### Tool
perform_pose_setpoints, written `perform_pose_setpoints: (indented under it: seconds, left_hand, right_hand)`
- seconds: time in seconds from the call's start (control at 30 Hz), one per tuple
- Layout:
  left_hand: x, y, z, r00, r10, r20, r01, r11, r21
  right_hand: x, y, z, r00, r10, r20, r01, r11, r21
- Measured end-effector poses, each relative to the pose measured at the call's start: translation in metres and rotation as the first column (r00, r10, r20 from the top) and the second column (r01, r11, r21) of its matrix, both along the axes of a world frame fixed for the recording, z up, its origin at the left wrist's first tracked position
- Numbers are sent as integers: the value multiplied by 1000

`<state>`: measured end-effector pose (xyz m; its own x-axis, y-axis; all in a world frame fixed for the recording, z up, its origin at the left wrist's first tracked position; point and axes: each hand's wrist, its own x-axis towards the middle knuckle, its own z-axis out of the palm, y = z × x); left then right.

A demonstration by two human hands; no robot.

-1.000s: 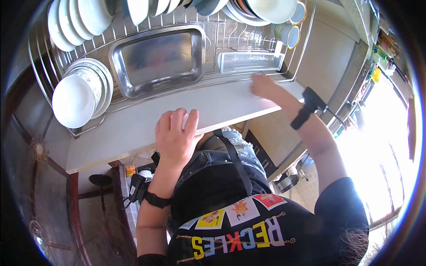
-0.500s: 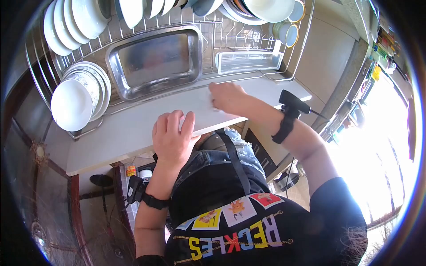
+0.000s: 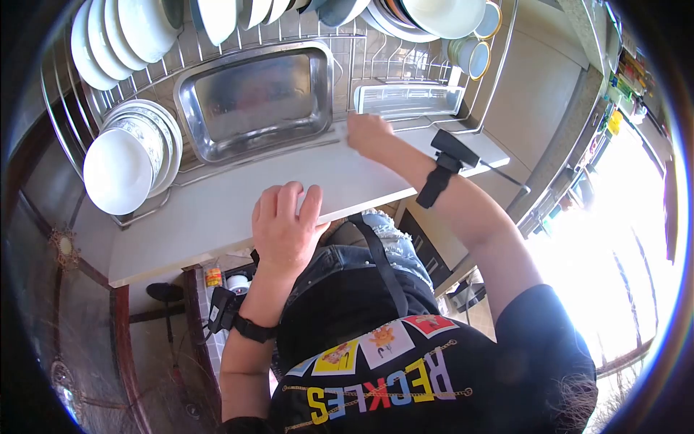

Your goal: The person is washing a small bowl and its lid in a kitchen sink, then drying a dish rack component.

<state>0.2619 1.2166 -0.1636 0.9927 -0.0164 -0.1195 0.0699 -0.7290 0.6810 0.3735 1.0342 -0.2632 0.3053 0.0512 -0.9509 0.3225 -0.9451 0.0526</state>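
Observation:
A pull-out dish drawer has a long white front panel (image 3: 224,206), its broad face turned up toward me. My left hand (image 3: 282,231) grips the panel's near edge, its fingers over the face and the thumb at the edge. Farther right, my right hand (image 3: 370,136) is closed and pressed against the panel near its rack-side edge. A bit of something pale shows by its fingers, too hidden to name. Just beyond that hand are a steel tray (image 3: 322,123) and a clear plastic box (image 3: 408,103) in the wire rack.
White bowls and plates (image 3: 119,170) stand at the rack's left end. More plates (image 3: 94,43) and bowls (image 3: 444,14) line the far side, with cups (image 3: 473,56) at the right. Below the panel on the left is an open compartment with small jars (image 3: 237,283). A bright window (image 3: 614,239) is at right.
My right hand has slid across the panel away from me, toward the steel tray, and its forearm has swung with it. My left hand keeps its hold on the edge.

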Motion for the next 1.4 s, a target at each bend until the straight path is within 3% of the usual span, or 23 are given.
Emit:
perform_pose_setpoints:
  seconds: [0.1, 0.17, 0.27, 0.33, 0.4, 0.47, 0.53, 0.67, 0.73, 0.77, 0.83, 0.87, 0.93, 0.97, 1.03, 1.1, 1.2, 1.23, 1.27, 1.33, 1.37, 1.4]
  left_hand:
    - [1, 0, -1, 1000, 2, -6, -2, 1000, -2]
    - [-1, 0, 0, 1000, 6, 4, -6, 1000, -5]
    - [-3, -1, 0, 1000, 14, 4, -14, 1000, -2]
    - [-1, 0, 0, 1000, -3, -29, 3, 1000, 0]
    - [-2, 0, -1, 1000, 2, -14, -2, 1000, -3]
    - [-3, 1, -2, 1000, 7, -1, -7, 1000, -8]
    - [-2, 0, -2, 1000, -5, 4, 5, 1000, -16]
    - [-1, -1, -2, 1000, -6, 10, 7, 1000, -20]
    - [-2, -1, -2, 1000, -23, -9, 23, 1000, -20]
    - [-3, -2, -1, 1000, -25, -8, 25, 999, -20]
    - [-2, 0, -1, 1000, -18, -10, 18, 999, -35]
    - [-1, 1, -1, 1000, -19, -7, 19, 999, -30]
    - [0, -1, 0, 1000, -15, -8, 14, 999, -32]
    - [-1, -1, 0, 1000, -16, -7, 15, 999, -40]
    - [-2, -1, 0, 999, -26, -32, 24, 999, -42]
    - [-1, 0, 0, 1000, -19, -15, 18, 999, -41]
    - [-2, 4, 1, 1000, -18, -15, 17, 999, -43]
    - [0, 3, 0, 1000, -22, -12, 22, 998, -54]
    - [0, 3, 0, 1000, -21, -11, 20, 998, -59]
    - [0, 1, -1, 1000, -11, 12, 11, 999, -52]
    - [0, 1, -2, 1000, -7, 14, 8, 998, -56]
    - [0, 0, -2, 1000, -8, 9, 8, 998, -57]
  right_hand:
    - [11, -18, 13, 998, -54, 12, 54, 998, 12]
    - [14, -62, 5, 992, 33, 122, -14, 988, -151]
    - [19, -101, 1, 982, 91, 165, -49, 969, -243]
    - [8, -76, 5, 964, 113, 242, -48, 964, -260]
    - [2, -52, 21, 984, 67, 165, -75, 996, 44]
    - [3, -55, 24, 992, -24, 126, 10, 994, 111]
    - [11, -63, 27, 958, -284, -37, 281, 907, 313]
    - [17, -57, 36, 951, -300, -79, 309, 894, 324]
    - [3, -58, 30, 997, -23, 78, -24, 834, 550]
    - [1, -67, 24, 997, -25, 79, -23, 835, 550]
    - [5, -89, 10, 964, 248, 98, -266, 909, 321]
    - [10, -99, 7, 964, 247, 104, -267, 907, 325]
    - [21, -105, 13, 961, 275, 28, -274, 961, -31]
    - [15, -100, 8, 951, 306, 37, -306, 952, 9]
    - [-4, -71, -8, 974, 195, 117, -219, 941, 257]
    - [-6, -8, 7, 986, 169, 13, -162, 918, 363]
    - [-1, -35, 5, 992, 109, 60, -124, 872, 474]
    - [-1, -66, -6, 992, 67, 106, -101, 929, 356]
    - [6, -85, -10, 992, 69, 107, -103, 931, 352]
    - [22, -99, -8, 994, 107, -7, -107, 994, -26]
    - [9, -94, -15, 977, 213, 29, -213, 977, -17]
    - [1, -80, -18, 943, 328, 57, -332, 924, 191]
